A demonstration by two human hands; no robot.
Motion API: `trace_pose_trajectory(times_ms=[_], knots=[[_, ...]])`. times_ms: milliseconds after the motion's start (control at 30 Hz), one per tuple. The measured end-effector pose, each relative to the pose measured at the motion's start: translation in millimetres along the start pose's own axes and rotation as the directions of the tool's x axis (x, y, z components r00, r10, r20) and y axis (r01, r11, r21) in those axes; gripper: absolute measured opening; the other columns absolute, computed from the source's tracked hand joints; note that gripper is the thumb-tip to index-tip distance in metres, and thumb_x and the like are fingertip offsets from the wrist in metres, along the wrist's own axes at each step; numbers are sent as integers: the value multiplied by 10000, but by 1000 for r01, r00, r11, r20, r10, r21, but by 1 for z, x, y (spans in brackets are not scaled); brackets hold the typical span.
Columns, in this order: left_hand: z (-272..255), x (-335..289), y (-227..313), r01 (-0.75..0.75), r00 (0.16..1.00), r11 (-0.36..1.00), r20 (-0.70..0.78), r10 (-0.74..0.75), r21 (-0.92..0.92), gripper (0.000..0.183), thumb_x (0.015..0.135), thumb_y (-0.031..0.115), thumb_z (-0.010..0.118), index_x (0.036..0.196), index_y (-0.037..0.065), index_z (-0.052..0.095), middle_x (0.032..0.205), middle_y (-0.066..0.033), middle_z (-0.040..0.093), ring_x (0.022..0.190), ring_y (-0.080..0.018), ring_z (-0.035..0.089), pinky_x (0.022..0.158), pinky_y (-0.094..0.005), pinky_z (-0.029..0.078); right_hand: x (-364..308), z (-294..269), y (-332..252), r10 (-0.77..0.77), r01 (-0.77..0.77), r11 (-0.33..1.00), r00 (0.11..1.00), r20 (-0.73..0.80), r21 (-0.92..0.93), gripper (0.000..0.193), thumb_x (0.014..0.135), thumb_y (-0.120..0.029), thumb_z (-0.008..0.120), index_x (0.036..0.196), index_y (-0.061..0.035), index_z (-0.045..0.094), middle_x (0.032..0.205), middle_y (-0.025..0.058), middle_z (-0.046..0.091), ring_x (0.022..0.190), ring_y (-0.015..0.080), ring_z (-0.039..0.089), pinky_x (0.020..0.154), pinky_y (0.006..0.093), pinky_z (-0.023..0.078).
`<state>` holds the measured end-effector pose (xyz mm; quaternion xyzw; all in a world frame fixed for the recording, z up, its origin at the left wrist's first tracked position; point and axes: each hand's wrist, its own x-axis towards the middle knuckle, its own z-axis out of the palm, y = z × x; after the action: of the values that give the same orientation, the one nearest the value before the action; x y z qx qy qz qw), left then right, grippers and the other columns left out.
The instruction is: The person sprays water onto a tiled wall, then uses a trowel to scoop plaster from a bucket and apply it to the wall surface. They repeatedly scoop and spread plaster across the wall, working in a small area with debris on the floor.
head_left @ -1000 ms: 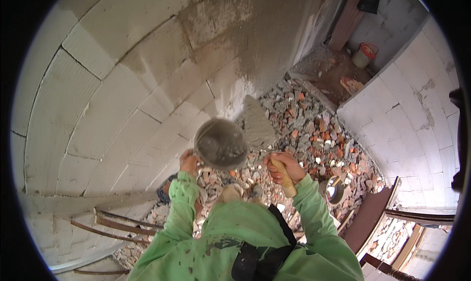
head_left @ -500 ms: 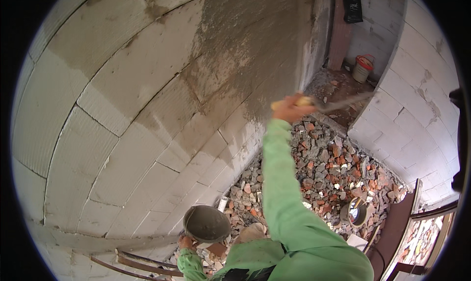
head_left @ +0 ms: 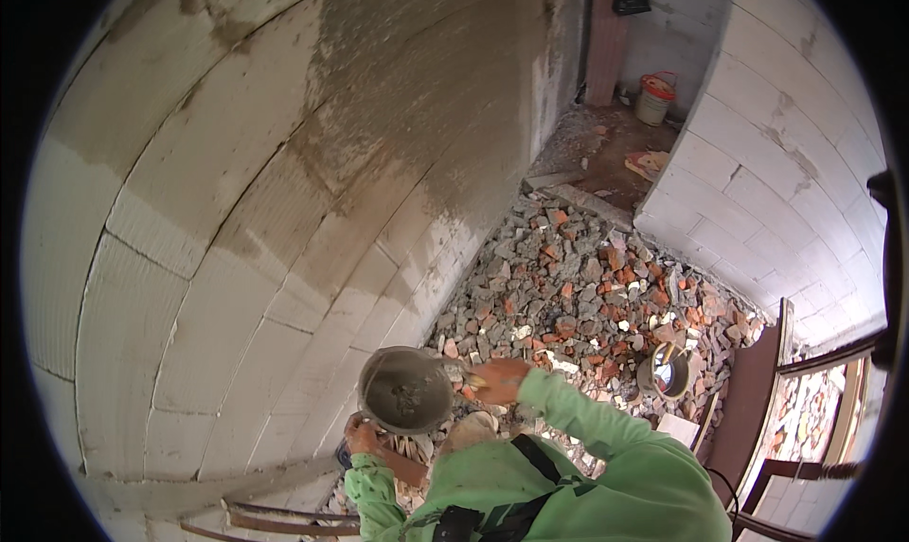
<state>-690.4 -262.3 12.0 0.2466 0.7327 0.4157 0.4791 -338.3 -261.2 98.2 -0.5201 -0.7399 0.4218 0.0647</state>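
My left hand (head_left: pixel 361 435) is closed on the lower left edge of a round grey bucket (head_left: pixel 437 425). Wet grey mortar (head_left: pixel 405 390) lies inside it. My right hand (head_left: pixel 499 381) is closed around the handle of a trowel (head_left: pixel 456 363) at the bucket's right rim; its blade is largely hard to make out here. To the left rises a block wall (head_left: pixel 237 286), with a darker coat of wet mortar (head_left: pixel 417 78) over its upper middle part.
Broken brick and stone rubble (head_left: pixel 568 296) covers the floor. A small bucket with tools (head_left: pixel 653 388) stands on it at the right. A red-rimmed bucket (head_left: pixel 653 102) stands beyond the doorway. Bars (head_left: pixel 284 523) lie lower left; a window frame (head_left: pixel 833 390) is at right.
My right hand with the trowel has swung down from beside the wall to the bucket's rim. My left hand still grips the bucket. The view has shifted, too.
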Motion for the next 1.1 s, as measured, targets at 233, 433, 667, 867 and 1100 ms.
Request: trace_pose_trajectory(times_ms=[233,433,667,867,1100], knots=[[80,-37,30,-638,669,760,578,468,125,434,650,76,617,1061,-41,543,1000,-163,562,890,-280,570,764,-371,481,14,83,56,254,-266,960,959,-129,-85,334,799,-267,576,974,2,670,916,225,669,884,369,661,797,472,512],[143,-99,88,-914,222,393,692,687,-97,472,667,49,606,1121,-29,503,1078,-209,512,1018,-349,516,887,-397,427,-48,20,88,356,-423,878,889,-287,-223,280,823,-248,551,923,-28,693,966,194,679,907,351,668,796,496,505],[160,-167,137,-846,150,508,843,517,-162,359,649,-16,584,1005,-8,537,1116,-148,512,1047,-306,521,940,-359,404,-125,-8,77,311,-451,488,890,334,747,264,918,-226,555,720,-59,506,597,7,466,453,107,437,396,292,370],[131,-122,117,-431,491,885,777,394,-176,345,679,-32,531,1024,-22,541,1060,-132,550,929,-258,585,822,-387,509,-123,25,37,86,-286,278,958,273,917,258,902,-207,595,717,-54,501,563,-4,456,425,80,438,365,259,363],[79,-55,67,70,876,944,473,97,-323,275,715,-52,490,984,-16,527,794,-104,582,645,-227,604,550,-424,580,-105,20,25,49,-239,137,971,234,961,168,892,-163,595,801,-32,541,589,11,491,421,81,465,366,246,380]])
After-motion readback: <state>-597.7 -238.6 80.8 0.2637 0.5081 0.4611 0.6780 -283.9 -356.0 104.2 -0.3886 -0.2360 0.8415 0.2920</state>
